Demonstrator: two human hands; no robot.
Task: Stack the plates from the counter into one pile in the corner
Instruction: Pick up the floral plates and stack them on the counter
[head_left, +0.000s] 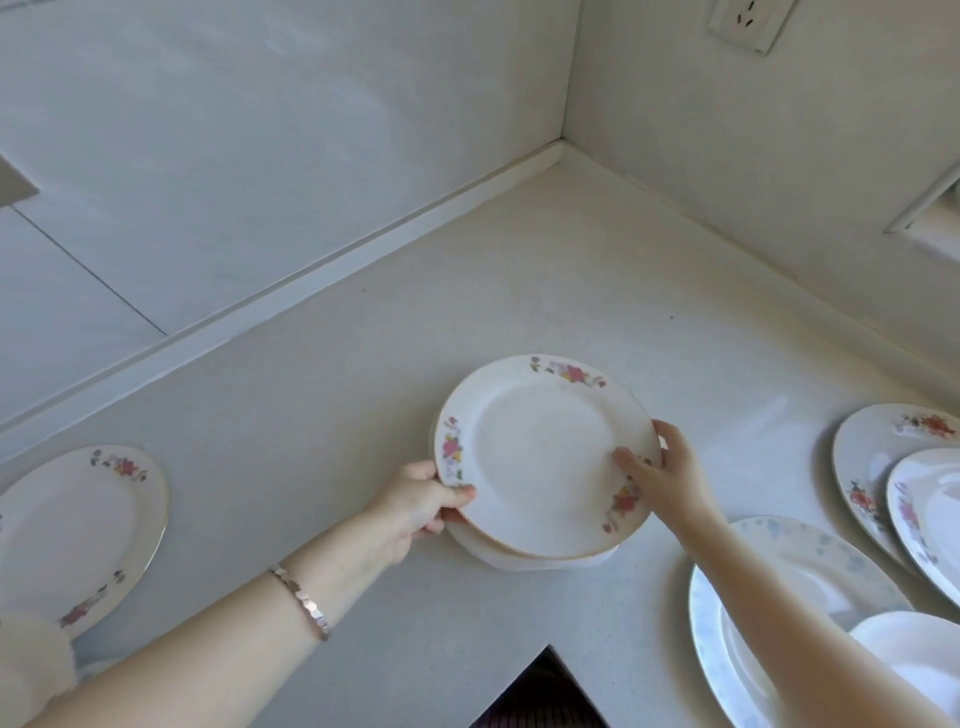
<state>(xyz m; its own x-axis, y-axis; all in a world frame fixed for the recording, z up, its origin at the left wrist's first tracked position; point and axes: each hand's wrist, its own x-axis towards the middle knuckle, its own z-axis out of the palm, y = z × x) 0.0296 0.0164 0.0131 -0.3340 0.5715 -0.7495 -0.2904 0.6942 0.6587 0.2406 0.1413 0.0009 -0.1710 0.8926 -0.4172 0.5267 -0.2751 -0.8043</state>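
Observation:
A white plate with pink flowers on its rim (540, 452) tops a small pile of plates (519, 558) in the middle of the white counter (363, 364). My left hand (418, 506) pinches the pile's left rim, thumb on top. My right hand (662, 475) holds the right rim, thumb on the plate's face. The top plate sits slightly askew over the ones beneath. The counter's corner (563, 150) lies further back. One flowered plate (78, 525) lies alone at the left.
At the right lie two overlapping flowered plates (878, 457), (930, 514), a blue-patterned plate (810, 566) and a plain white one (914, 654), partly under my right forearm. Walls close the counter on two sides. A wall socket (748, 21) is high right. The counter's inner edge notch (545, 654) is near me.

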